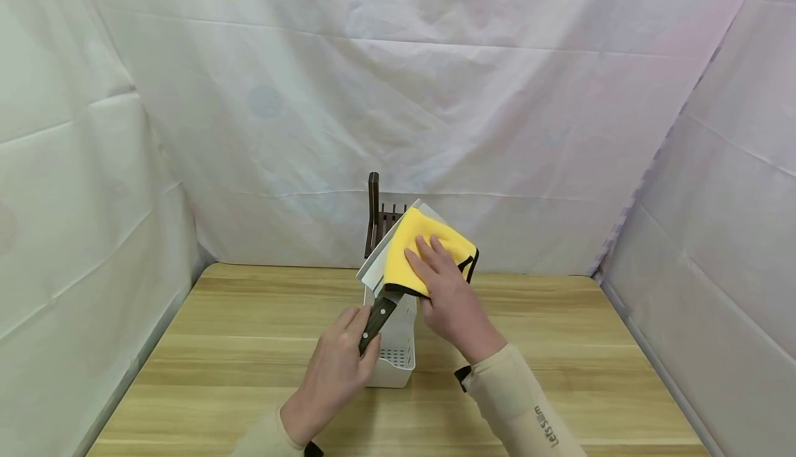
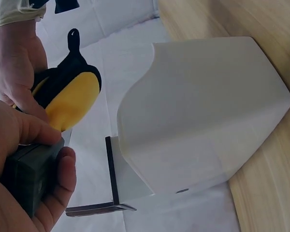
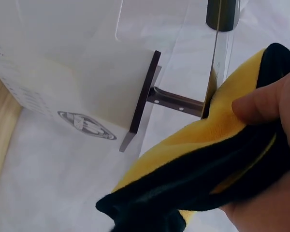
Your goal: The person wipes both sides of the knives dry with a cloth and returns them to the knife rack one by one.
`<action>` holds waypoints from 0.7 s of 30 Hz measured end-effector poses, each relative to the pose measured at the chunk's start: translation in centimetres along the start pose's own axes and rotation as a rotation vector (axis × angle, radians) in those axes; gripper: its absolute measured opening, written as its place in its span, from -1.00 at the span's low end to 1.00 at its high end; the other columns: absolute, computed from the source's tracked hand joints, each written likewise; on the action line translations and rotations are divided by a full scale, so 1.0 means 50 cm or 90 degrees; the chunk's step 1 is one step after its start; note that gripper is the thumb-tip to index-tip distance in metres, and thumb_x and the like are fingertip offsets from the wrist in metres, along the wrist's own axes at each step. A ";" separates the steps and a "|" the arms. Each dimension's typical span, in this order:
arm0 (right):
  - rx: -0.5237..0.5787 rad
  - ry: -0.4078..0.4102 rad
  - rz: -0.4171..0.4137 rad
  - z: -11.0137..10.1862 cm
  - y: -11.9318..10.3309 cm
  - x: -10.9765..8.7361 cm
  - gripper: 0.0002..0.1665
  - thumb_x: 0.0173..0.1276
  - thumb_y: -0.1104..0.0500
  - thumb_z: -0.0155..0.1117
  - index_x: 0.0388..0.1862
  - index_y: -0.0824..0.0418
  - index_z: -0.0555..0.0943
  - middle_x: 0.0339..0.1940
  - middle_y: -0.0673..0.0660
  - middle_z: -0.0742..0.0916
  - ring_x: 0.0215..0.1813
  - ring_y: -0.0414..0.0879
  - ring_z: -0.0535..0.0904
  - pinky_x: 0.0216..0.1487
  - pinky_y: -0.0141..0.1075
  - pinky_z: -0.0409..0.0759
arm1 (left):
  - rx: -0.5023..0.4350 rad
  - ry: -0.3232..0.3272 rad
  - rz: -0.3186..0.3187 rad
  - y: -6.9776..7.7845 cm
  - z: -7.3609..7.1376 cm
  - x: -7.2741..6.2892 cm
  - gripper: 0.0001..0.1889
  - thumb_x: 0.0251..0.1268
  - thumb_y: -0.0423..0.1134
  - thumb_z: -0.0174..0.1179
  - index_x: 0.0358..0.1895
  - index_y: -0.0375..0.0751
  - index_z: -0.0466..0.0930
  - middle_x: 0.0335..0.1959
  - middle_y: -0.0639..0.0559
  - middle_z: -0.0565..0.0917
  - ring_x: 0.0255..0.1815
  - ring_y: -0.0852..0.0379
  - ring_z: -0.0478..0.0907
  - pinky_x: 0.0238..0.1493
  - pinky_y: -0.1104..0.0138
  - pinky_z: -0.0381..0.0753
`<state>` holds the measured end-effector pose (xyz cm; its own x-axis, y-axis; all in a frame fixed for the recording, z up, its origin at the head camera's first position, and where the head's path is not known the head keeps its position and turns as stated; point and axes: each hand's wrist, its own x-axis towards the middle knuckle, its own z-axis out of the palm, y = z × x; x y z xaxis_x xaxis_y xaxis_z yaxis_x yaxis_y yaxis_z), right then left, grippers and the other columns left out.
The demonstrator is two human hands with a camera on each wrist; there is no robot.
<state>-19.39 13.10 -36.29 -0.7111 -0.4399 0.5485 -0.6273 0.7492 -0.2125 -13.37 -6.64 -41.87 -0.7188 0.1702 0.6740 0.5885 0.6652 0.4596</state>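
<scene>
The left hand (image 1: pixel 334 352) curls its fingers round the handle of a dark-handled, broad-bladed metal knife (image 1: pixel 376 317), tilted above a partly hidden white plastic rack (image 1: pixel 398 336). The right hand (image 1: pixel 452 299), fingers slightly parted, pinches a yellow plush black-edged cloth (image 1: pixel 403 263) against the blade, covering most of it; the rack's grey label (image 3: pixel 87 125) is too blurred to read.

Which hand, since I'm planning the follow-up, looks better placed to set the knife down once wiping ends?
Probably the left hand: it grips the knife's handle, whereas the right hand holds the yellow cloth against the blade and would need freeing first.
</scene>
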 end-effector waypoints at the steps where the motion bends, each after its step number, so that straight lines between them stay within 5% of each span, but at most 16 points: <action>1: -0.002 0.000 -0.007 0.001 -0.002 0.000 -0.25 0.20 0.56 0.24 0.42 0.30 0.52 0.51 0.34 0.47 0.57 0.34 0.26 0.50 0.16 0.32 | -0.001 0.000 0.000 0.000 0.000 0.000 -0.67 0.09 -0.52 0.41 -0.03 -0.52 0.66 -0.37 -0.04 0.56 -0.54 0.32 0.33 -0.62 0.60 0.33; 12: -0.001 0.051 -0.047 0.012 0.021 0.018 -0.16 0.01 0.62 0.21 0.39 0.38 0.52 0.45 0.47 0.48 0.50 0.47 0.31 0.46 0.27 0.32 | 0.034 0.004 0.028 -0.004 0.006 -0.001 -0.62 0.07 -0.49 0.45 -0.01 -0.55 0.65 -0.32 -0.05 0.57 -0.49 0.24 0.41 -0.54 0.54 0.46; 21: 0.007 0.061 -0.029 0.003 0.041 0.043 -0.26 0.13 0.60 0.13 0.39 0.43 0.51 0.44 0.51 0.47 0.51 0.49 0.29 0.48 0.28 0.28 | 0.047 0.016 0.049 -0.012 0.011 0.002 -0.62 0.09 -0.48 0.44 0.01 -0.52 0.65 -0.31 -0.06 0.59 -0.47 0.22 0.45 -0.52 0.49 0.51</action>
<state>-22.24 13.59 -35.66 -0.6490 -0.4231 0.6323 -0.6614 0.7245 -0.1940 -14.01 -6.59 -42.39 -0.6625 0.2054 0.7204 0.6123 0.7025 0.3628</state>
